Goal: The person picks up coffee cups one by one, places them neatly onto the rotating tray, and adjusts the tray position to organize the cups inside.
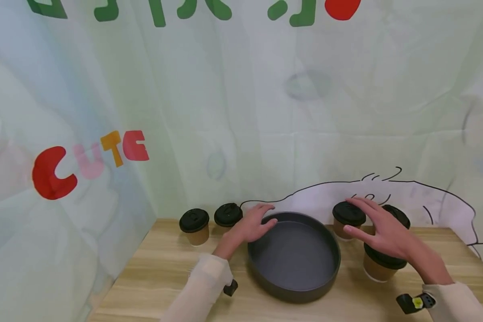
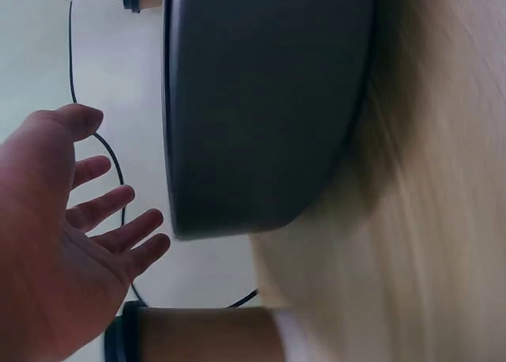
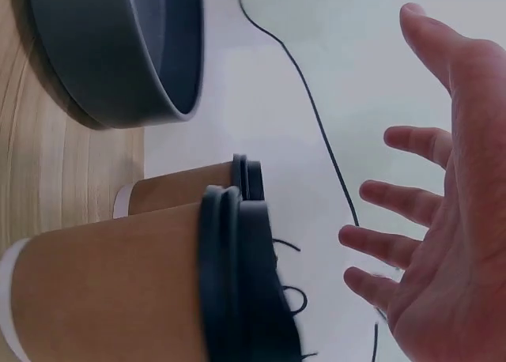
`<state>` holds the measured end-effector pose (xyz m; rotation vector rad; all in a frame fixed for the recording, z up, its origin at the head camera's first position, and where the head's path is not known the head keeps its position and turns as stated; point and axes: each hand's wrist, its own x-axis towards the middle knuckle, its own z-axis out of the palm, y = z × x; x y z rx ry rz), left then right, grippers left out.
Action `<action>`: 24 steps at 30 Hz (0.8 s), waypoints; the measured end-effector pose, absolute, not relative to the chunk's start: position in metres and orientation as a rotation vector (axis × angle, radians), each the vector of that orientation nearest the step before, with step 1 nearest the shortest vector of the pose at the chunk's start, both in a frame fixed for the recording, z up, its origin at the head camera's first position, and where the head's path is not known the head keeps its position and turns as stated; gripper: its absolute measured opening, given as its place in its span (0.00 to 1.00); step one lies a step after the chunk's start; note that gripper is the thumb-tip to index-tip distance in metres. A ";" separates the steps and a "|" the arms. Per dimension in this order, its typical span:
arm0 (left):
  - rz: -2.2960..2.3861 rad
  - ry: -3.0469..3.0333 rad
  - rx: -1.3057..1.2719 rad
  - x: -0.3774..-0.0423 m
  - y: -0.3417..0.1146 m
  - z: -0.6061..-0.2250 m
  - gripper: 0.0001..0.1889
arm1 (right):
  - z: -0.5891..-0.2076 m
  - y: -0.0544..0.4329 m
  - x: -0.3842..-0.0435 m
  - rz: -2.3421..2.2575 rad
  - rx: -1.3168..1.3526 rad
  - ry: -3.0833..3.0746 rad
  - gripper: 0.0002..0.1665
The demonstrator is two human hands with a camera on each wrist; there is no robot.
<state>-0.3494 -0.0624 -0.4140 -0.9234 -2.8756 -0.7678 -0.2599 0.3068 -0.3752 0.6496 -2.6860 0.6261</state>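
A round dark grey pan (image 1: 294,259) stands on the wooden table. Over its left rim hovers my left hand (image 1: 251,223), fingers spread and holding nothing; the left wrist view shows a gap between that hand (image 2: 63,235) and the pan's side (image 2: 269,101). My right hand (image 1: 386,232) hangs above the cups to the right of the pan. Its fingers are extended, and in the right wrist view the hand (image 3: 451,220) is apart from the lids. Those lidded brown paper cups are a back one (image 1: 348,214), a front one (image 1: 380,266) and one partly hidden behind the hand (image 1: 398,215).
Two more brown cups with black lids, one at the far left (image 1: 195,226) and one beside it (image 1: 228,214), stand left of the pan near the back edge. A printed curtain (image 1: 265,112) hangs behind the table (image 1: 145,286) and along its left side.
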 end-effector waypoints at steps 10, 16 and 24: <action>-1.160 -2.728 -0.821 -0.346 -0.069 -0.446 0.22 | -0.401 0.315 -0.251 0.764 0.551 -2.621 0.40; -1.273 -2.668 -0.640 -0.330 -0.072 -0.457 0.21 | -0.411 0.317 -0.249 0.797 0.512 -2.594 0.39; -1.253 -2.709 -0.388 -0.317 -0.079 -0.463 0.15 | -0.415 0.324 -0.248 0.795 0.457 -2.573 0.37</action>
